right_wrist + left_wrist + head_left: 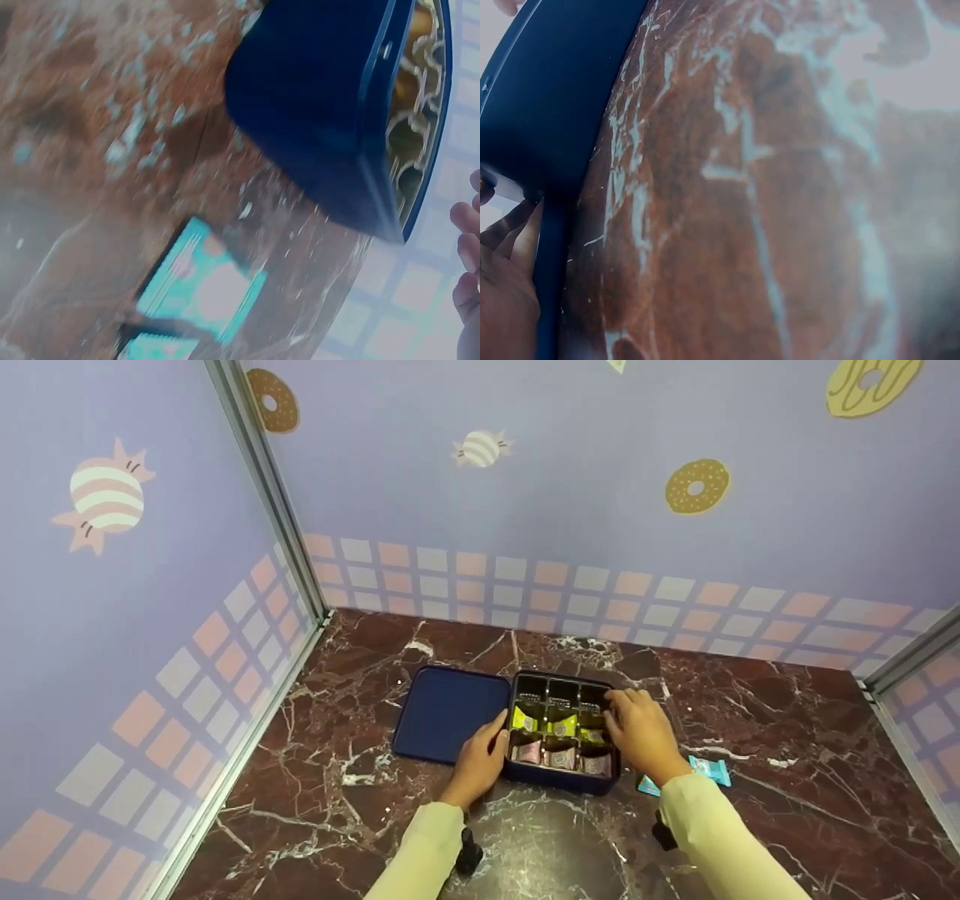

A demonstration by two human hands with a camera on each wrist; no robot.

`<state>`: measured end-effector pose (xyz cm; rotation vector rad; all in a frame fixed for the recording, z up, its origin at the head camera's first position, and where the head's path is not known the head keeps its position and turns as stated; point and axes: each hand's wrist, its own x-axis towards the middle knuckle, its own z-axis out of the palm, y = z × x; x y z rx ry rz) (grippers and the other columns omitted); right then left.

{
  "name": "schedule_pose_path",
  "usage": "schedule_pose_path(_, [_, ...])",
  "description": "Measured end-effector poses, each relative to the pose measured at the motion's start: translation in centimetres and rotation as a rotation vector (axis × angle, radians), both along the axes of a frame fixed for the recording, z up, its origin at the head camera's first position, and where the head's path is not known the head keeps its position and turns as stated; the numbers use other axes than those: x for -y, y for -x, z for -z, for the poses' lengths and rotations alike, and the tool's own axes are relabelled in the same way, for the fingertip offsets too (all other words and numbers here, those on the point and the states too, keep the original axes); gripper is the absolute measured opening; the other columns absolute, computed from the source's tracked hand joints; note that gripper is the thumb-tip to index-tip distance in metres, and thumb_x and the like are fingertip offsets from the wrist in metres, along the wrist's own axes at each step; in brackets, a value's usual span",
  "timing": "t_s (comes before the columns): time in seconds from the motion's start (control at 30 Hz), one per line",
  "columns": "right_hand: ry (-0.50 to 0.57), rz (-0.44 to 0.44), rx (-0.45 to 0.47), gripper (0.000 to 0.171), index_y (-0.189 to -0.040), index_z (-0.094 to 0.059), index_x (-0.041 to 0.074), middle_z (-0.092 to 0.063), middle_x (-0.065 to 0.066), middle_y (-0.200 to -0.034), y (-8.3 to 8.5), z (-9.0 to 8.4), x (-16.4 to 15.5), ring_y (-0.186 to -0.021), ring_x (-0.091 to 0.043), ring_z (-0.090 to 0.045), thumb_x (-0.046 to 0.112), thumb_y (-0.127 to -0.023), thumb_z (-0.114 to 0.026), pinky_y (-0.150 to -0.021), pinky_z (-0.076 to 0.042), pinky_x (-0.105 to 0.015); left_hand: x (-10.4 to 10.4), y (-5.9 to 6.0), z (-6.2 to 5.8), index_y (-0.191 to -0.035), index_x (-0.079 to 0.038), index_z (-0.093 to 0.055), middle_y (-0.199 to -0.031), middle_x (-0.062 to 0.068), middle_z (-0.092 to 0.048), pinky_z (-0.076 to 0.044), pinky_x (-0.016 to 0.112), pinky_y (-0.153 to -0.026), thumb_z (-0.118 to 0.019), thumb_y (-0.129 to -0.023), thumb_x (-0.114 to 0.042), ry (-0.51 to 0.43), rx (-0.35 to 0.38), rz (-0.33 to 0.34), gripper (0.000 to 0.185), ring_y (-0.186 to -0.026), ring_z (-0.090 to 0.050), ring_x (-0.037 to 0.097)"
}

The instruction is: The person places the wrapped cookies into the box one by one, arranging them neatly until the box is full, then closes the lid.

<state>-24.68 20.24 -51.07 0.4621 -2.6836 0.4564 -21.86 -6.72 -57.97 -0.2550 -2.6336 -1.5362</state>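
Lilac walls printed with doughnuts and striped sweets, with a band of pink and white squares along the bottom, close in a dark red marble desk veined with white. Near its middle sits a dark blue box split into small compartments; the far row looks dark, the middle row holds yellow-green packets, and the near row holds pinkish ones. Just left of the box, touching its side, the flat blue lid lies on the desk. The left hand rests against the box's left wall, fingers curved along the edge and thumb at the rim, bracing it rather than lifting it. The right hand hovers over the right-hand compartments with its fingers bent down into the far right corner; whether that grip is pinched on a packet or merely touching cannot be told. A turquoise packet lies on the desk just right of the box, partly hidden by the right wrist, and shows again close up in the right wrist view.
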Motion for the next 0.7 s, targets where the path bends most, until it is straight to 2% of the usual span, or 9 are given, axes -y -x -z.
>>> schedule_pose_path(0.27, [0.003, 0.039, 0.028, 0.024, -0.108, -0.065, 0.003, -0.066, -0.012, -0.097, -0.6, 0.2, -2.5, -0.09, -0.032, -0.057, 0.014, -0.087, -0.068, -0.084, -0.048, -0.049, 0.0, 0.0, -0.1, -0.148, -0.017, -0.043, -0.138, 0.009, -0.057, -0.042, 0.046, -0.107, -0.045, -0.103, -0.03, 0.007, 0.002, -0.011, 0.046, -0.129, -0.053, 0.029])
schedule_pose_path(0.4, [-0.001, 0.049, 0.039, 0.024, -0.108, -0.065, 0.003, -0.067, -0.012, -0.096, -0.9, 0.6, -3.5, -0.089, -0.032, -0.058, 0.013, -0.086, -0.069, -0.081, -0.048, -0.049, 0.1, 0.0, 0.0, -0.148, -0.017, -0.043, -0.137, 0.01, -0.057, -0.043, 0.047, -0.107, -0.045, -0.103, -0.03, 0.007, 0.0, -0.007, 0.046, -0.129, -0.053, 0.029])
schedule_pose_path(0.7, [-0.083, 0.12, 0.032, 0.022, -0.101, -0.065, 0.001, -0.066, -0.014, -0.086, -2.0, 1.7, -5.2, -0.08, -0.037, -0.057, 0.014, -0.084, -0.07, -0.07, -0.048, -0.053, 0.1, 0.2, 0.0, -0.148, -0.017, -0.042, -0.137, 0.01, -0.057, -0.043, 0.047, -0.107, -0.045, -0.103, -0.03, 0.011, -0.005, -0.003, 0.046, -0.128, -0.053, 0.029])
